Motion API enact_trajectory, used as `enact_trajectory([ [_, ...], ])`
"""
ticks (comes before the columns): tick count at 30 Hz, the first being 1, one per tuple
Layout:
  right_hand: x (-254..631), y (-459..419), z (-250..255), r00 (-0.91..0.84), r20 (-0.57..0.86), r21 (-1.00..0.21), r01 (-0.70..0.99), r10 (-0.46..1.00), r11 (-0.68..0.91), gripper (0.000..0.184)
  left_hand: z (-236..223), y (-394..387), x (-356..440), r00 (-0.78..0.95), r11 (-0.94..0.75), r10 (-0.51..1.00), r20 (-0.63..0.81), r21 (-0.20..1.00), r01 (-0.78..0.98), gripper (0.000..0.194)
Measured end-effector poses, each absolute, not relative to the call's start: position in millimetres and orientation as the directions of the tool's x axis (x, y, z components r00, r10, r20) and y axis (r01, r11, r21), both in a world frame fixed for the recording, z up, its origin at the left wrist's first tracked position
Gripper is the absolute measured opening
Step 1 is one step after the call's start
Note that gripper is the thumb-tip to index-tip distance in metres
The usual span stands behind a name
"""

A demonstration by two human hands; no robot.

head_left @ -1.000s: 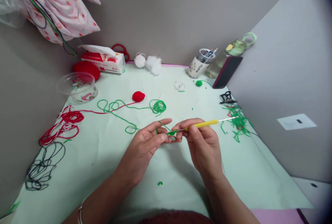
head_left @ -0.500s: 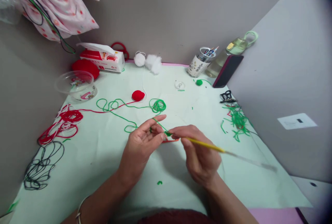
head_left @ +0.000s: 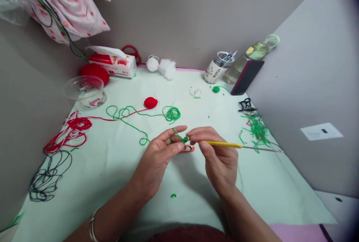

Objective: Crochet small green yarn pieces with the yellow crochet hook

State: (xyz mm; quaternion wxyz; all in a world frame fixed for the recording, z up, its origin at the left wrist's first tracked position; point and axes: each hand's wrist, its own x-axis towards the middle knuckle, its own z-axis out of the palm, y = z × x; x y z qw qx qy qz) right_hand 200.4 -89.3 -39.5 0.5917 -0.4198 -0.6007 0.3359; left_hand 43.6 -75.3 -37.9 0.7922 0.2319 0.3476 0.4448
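Observation:
Between thumb and fingers, my left hand (head_left: 157, 152) pinches a small green crochet piece (head_left: 184, 140). Green yarn (head_left: 143, 137) loops over its raised index finger and trails back across the table to a loose coil. An orange stitch marker (head_left: 191, 148) hangs just below the piece. My right hand (head_left: 220, 156) is closed around a crochet hook with a yellow handle (head_left: 224, 144), its metal shaft pointing right. The hook's working tip is at the green piece, mostly hidden by my fingers.
A red ball (head_left: 150, 103) lies beyond my hands. Red yarn (head_left: 80, 123), black cord (head_left: 46, 182) and a clear tub (head_left: 91, 92) stand left, before a tissue box (head_left: 120, 64). Green scraps (head_left: 258, 128), a phone (head_left: 246, 78), a bottle (head_left: 237, 66) and a pen cup (head_left: 217, 68) are right.
Both hands have shifted slightly right and up with the green piece. The yellow hook has swung from slanting downward to nearly level.

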Motion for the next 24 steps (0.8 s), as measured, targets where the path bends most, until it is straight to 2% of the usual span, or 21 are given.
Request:
enact_trajectory([
  [3,200,-86,-39,0.045,0.388,-0.919,0.097,0.92,0.383,0.019,-39,-77,43,0.373,0.459,0.878,-0.299,0.746,-0.482,0.027],
  [8,201,-87,-39,0.002,0.437,-0.889,0.153,0.9,0.431,0.023,-39,-77,42,0.353,0.447,0.886,-0.301,0.756,-0.478,0.024],
  [11,201,-92,-43,-0.065,0.549,-0.763,0.368,0.834,0.531,0.028,-40,-76,45,0.324,0.464,0.883,-0.339,0.73,-0.501,0.036],
  [14,203,-96,-46,-0.125,0.643,-0.593,0.543,0.756,0.595,0.033,-41,-75,46,0.397,0.549,0.835,-0.381,0.63,-0.55,0.039],
  [16,205,-95,-46,-0.051,0.631,-0.667,0.474,0.774,0.575,0.029,-41,-73,45,0.424,0.574,0.819,-0.387,0.571,-0.587,0.032],
  [19,207,-89,-43,0.112,0.475,-0.875,0.165,0.873,0.455,0.02,-39,-72,43,0.399,0.547,0.837,-0.376,0.604,-0.58,0.025],
  [21,207,-86,-42,0.11,0.379,-0.925,0.023,0.919,0.379,0.018,-39,-73,43,0.398,0.518,0.852,-0.341,0.664,-0.54,0.027],
  [24,203,-84,-43,0.062,0.336,-0.941,-0.009,0.94,0.337,0.017,-40,-76,45,0.392,0.466,0.873,-0.29,0.728,-0.502,0.029],
])
